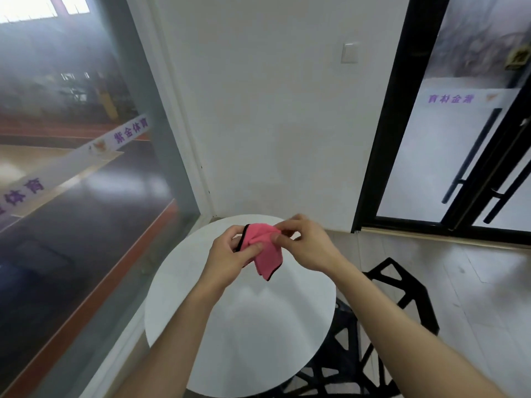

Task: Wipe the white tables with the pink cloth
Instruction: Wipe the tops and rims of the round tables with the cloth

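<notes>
A round white table [241,326] stands in the room's corner below me. Above its far half I hold a pink cloth [265,258] with a black hem, folded and hanging clear of the tabletop. My left hand [230,257] grips the cloth's left side, thumb pressed on the pink face. My right hand [304,242] pinches the cloth's upper right corner between thumb and fingers.
A black angular chair [382,317] stands against the table's right side. A white wall [273,110] rises just behind the table. A large glass window [86,168] is on the left, and a black-framed glass door [459,153] on the right.
</notes>
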